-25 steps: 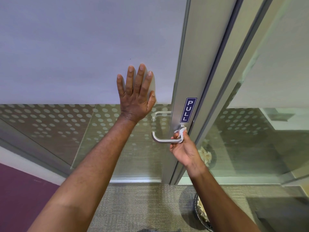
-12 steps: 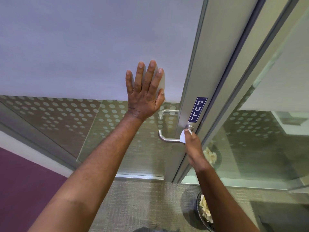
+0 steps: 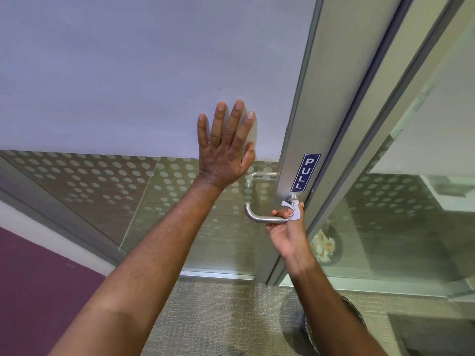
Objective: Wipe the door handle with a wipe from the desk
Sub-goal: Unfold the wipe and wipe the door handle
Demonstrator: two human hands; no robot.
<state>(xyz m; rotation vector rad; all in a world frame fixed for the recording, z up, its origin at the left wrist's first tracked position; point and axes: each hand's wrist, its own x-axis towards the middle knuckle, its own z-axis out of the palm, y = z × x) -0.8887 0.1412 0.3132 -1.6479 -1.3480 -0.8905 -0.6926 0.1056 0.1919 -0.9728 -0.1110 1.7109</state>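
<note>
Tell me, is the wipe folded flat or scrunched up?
Scrunched up: the wipe bunches between the right hand's fingers around the handle.

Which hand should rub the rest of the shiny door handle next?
The right hand. Its grip already pinches the wipe around the door handle, near the door frame. The left hand is pressed flat on the glass door, holding nothing.

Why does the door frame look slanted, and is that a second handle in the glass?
Head view: wide-angle lens tilts the door frame; the fainter handle is seen in or through the glass above the real door handle; soft, even lighting, image sharp.
</note>
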